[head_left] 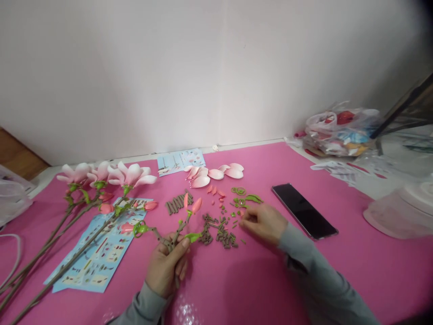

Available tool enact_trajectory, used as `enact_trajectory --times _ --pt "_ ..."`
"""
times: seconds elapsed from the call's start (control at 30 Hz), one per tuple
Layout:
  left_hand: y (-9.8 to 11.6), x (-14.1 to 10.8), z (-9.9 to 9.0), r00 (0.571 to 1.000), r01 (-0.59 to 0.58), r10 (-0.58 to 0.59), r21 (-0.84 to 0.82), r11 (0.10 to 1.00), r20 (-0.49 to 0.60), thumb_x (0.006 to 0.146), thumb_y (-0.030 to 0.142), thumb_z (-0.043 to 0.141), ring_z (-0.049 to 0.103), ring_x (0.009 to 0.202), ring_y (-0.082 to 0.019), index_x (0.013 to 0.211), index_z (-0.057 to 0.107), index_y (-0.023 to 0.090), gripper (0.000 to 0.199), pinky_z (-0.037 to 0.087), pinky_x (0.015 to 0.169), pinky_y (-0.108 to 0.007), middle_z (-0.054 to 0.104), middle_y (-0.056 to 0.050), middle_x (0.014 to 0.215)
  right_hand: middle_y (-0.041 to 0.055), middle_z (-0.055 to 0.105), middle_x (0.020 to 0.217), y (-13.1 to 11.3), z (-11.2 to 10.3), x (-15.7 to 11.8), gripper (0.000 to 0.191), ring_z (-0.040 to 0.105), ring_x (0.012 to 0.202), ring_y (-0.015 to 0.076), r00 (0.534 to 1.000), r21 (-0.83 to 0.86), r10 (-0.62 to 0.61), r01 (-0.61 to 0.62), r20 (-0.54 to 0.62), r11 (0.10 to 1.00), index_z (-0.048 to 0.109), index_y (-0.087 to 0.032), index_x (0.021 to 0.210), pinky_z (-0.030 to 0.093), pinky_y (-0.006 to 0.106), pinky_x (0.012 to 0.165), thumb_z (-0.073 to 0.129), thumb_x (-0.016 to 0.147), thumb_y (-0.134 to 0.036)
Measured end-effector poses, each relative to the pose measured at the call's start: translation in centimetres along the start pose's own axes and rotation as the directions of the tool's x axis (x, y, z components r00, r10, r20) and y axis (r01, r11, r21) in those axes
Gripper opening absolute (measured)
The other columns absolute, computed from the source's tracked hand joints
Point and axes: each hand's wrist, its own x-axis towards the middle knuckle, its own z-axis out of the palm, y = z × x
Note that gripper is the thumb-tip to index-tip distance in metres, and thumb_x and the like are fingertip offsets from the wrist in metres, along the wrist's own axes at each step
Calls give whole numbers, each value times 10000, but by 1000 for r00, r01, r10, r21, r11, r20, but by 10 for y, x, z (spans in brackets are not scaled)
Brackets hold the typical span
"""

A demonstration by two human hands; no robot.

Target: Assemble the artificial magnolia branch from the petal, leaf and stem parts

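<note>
My left hand [167,266] is wrapped round a brown toy branch [172,243] that carries pink buds [196,206], a green leaf [193,237] and a green ring piece at its left end. Over the right side of the loose parts is my right hand [263,222], its fingers pinched together beside small green pieces [239,203]; whatever they hold is hidden. Between the hands lies a pile of small brown pieces [226,237]. Behind it are a row of brown sticks [178,203], small coral pieces and pale pink petals [216,174].
Three finished magnolia stems [81,246] lie at the left across blue instruction sheets [98,253]. Another sheet [181,161] is by the wall. A black phone [304,211] lies right of my right hand, with a clear container [401,210] and plastic bags [341,131] farther right.
</note>
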Motion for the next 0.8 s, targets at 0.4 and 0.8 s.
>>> enact_trajectory --times 0.4,0.8 --pt "0 -1 2 1000 1 0 31 1000 -9 614 400 753 279 231 -3 672 462 173 373 248 236 -110 426 127 362 21 655 620 -12 2 -10 119 565 567 144 970 -29 11 -4 244 1000 625 -181 623 326 235 511 519 661 -142" --pt "-5 -2 0 998 -6 4 26 1000 65 626 394 740 275 201 -14 694 476 171 353 263 221 -121 415 132 318 -28 582 612 -56 38 -21 99 519 544 88 969 894 -173 -82 175 441 627 -173 755 419 205 512 653 667 -211"
